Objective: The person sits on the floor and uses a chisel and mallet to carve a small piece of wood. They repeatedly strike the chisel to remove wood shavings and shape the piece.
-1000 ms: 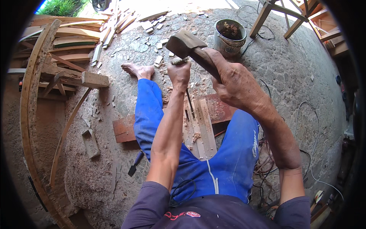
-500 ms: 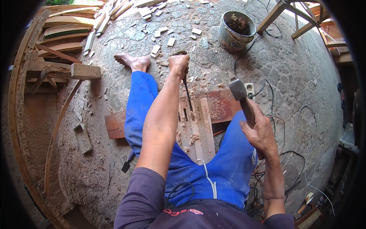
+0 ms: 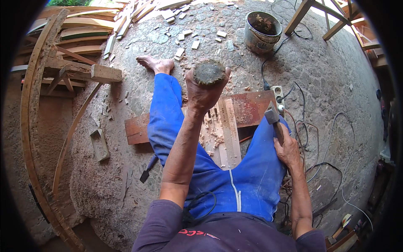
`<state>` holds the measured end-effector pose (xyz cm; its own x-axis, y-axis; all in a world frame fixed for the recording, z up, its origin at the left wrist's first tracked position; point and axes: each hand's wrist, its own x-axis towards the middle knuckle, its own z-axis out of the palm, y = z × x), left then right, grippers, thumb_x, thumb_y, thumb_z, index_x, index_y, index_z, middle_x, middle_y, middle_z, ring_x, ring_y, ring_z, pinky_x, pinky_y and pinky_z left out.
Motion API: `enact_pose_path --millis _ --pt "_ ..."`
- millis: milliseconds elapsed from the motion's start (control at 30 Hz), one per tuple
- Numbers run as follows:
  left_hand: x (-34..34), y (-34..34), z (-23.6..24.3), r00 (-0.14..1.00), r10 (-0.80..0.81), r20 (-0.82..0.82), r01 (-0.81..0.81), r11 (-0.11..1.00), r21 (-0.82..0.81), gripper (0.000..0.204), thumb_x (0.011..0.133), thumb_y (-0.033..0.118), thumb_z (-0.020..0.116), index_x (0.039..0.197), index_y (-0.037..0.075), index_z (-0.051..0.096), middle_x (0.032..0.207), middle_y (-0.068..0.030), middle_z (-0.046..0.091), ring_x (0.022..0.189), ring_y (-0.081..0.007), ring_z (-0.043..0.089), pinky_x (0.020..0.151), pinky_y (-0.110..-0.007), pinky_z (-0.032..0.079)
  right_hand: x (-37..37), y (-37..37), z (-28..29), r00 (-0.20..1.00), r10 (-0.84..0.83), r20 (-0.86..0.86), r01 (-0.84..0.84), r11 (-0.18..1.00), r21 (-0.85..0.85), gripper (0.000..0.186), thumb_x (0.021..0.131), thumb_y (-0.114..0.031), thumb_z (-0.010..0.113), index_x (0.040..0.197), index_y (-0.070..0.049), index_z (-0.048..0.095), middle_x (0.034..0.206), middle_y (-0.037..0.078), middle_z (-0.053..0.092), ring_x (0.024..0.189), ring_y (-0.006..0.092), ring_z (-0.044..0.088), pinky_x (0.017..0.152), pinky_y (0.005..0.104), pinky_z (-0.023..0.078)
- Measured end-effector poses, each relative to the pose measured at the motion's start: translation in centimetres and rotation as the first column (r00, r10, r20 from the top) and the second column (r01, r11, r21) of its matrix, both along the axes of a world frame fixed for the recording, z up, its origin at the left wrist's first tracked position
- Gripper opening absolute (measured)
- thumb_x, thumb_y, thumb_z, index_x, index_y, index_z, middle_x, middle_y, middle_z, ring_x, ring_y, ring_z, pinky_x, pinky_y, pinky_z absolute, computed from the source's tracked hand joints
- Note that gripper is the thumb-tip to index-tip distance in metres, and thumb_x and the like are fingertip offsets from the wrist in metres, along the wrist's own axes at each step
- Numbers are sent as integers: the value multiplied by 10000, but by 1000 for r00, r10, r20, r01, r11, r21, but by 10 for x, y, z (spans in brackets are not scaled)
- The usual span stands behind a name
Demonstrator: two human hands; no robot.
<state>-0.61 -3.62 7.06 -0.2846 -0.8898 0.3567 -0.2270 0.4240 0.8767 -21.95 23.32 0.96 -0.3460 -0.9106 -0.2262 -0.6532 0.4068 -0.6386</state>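
Note:
My left hand (image 3: 202, 94) is closed round the handle of a chisel, whose frayed, flattened butt end (image 3: 209, 73) faces up. The hand hides its blade. Below it, light wooden strips (image 3: 231, 126) lie side by side between my thighs, across a reddish-brown plank (image 3: 252, 110). Narrow slots are cut in them, and curled shavings (image 3: 218, 141) are scattered on top. In my right hand (image 3: 289, 150) is a hammer (image 3: 271, 114), gripped by its wooden handle and held over my right thigh, head upward, apart from the chisel.
A second chisel-like tool (image 3: 145, 175) lies left of my left leg, near a small rectangular trough (image 3: 99, 145). A dirty bucket (image 3: 262, 33), a power strip (image 3: 278, 94) and loose cables (image 3: 331, 164) are on the right. Wood offcuts (image 3: 195, 45) litter the far floor; a curved wooden frame (image 3: 31, 105) stands left.
My left hand has lifted and tipped the chisel, so its butt now faces up and its blade is out of sight. My right hand has lowered the hammer towards my thigh.

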Motion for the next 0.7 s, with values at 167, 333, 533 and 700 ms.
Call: enact_pose_path --millis 167,333,533,700 --pt "10 13 -24 998 44 36 -41 995 -93 229 816 182 850 777 33 682 689 -58 702 613 -157 650 635 -346 522 -3 4 -2 1000 -5 18 6 1000 -15 610 924 -109 634 1491 -105 409 1121 332 680 1052 513 661 886 549 532" --pt "19 13 -40 983 99 -156 -94 995 38 198 830 127 837 767 50 665 682 -18 666 590 -128 598 604 -323 494 0 3 -2 1000 7 -3 -7 1000 4 605 922 -129 633 1482 -96 403 1077 345 680 1027 528 659 865 570 527" --pt "21 6 -58 967 112 -228 -111 994 17 179 857 33 803 796 61 638 664 18 618 555 -88 566 536 -263 469 4 0 3 999 2 -38 2 995 97 616 921 -158 629 1487 -90 397 1043 343 685 999 530 666 846 575 530" --pt "28 3 -54 981 84 -177 -89 996 -20 169 876 36 787 793 57 640 660 10 626 553 -95 573 526 -260 471 5 1 4 999 -1 -36 3 998 58 627 914 -142 633 1493 -102 396 1047 345 686 999 528 668 858 573 534"
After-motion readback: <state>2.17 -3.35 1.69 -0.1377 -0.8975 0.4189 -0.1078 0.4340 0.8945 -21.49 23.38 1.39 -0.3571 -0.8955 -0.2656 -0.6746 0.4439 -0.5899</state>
